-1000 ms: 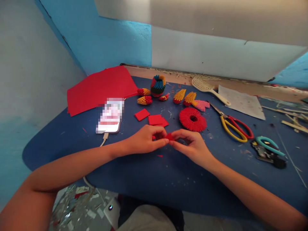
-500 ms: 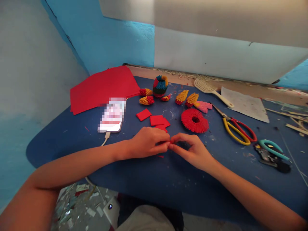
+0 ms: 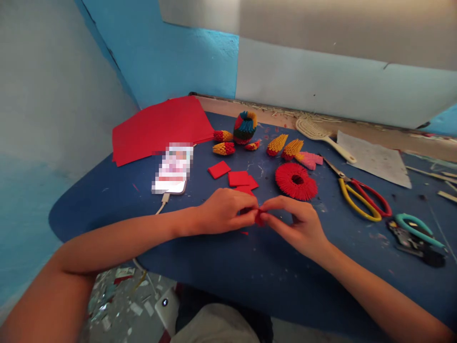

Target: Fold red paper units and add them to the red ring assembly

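Note:
Between my two hands is a small piece of red paper (image 3: 260, 216), pinched from both sides; its folds are too small to make out. My left hand (image 3: 228, 209) is closed, thumb and fingers on the paper's left side. My right hand (image 3: 298, 221) grips the other side with thumb and index finger. Just beyond my left hand lie several small red paper rectangles (image 3: 238, 178), partly overlapping, with a single one (image 3: 219, 169) apart to the left. A ring of folded red paper pieces (image 3: 285, 181) rests beyond my right hand.
On the blue table (image 3: 200, 267) are a phone (image 3: 174, 166) with its cable, red sheets (image 3: 160, 126), a multicoloured paper vase (image 3: 244, 128), yellow-red paper cones (image 3: 293, 148), a hairbrush (image 3: 314, 131), scissors (image 3: 360, 195) and teal-handled cutters (image 3: 417, 233). Scraps litter the floor.
The fingers of my right hand have shifted on the red paper, and more of it shows between my hands. The whole view has moved slightly, so things appear further right.

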Demonstrator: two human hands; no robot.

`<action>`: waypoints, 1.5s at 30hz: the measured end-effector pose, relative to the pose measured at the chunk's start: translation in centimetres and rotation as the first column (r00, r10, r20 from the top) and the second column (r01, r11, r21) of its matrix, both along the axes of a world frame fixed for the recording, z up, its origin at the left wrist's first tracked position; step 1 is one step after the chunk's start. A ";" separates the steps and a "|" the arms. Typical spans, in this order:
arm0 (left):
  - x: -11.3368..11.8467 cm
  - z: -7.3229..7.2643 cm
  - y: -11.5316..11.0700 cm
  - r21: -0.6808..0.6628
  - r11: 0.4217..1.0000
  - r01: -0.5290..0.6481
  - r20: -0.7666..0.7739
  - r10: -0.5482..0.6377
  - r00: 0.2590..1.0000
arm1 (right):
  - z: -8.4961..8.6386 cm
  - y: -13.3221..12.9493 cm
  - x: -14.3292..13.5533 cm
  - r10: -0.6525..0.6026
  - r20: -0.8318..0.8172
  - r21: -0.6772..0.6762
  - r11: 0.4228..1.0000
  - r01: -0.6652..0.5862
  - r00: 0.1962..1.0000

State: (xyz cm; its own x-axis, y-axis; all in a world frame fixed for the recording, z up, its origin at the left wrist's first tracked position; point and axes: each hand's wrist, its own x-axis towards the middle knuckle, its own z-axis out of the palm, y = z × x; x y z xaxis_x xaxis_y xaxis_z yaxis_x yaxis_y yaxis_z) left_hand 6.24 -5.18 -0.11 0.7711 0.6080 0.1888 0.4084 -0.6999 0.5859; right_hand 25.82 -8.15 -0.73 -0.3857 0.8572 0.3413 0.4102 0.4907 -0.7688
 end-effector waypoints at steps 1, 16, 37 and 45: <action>0.0 -0.1 0.0 0.031 0.999 -0.007 0.007 0.007 1.000 | 0.1 0.0 0.0 0.020 -0.033 -0.043 0.999 -0.021 0.999; -0.1 -0.6 -0.1 0.350 0.936 -0.041 0.020 0.036 0.999 | 0.0 0.7 0.5 0.024 -0.147 -0.319 0.945 -0.071 0.989; 0.1 -0.7 -0.6 0.357 0.934 0.004 -0.023 0.005 1.000 | 0.0 0.4 0.2 0.047 0.076 0.002 0.999 -0.047 0.996; 0.1 0.0 -0.5 -0.003 0.999 -0.033 -0.020 0.033 0.999 | -0.1 0.2 0.4 0.057 0.368 0.447 0.864 -0.230 0.928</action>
State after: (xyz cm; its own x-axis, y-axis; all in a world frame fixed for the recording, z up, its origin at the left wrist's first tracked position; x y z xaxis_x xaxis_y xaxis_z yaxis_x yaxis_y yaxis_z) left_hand 6.38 -5.67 -0.10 0.7541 0.6339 0.1717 0.4432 -0.6841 0.5794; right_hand 26.19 -7.97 -0.80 -0.6551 0.5482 0.5199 0.4925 0.8317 -0.2564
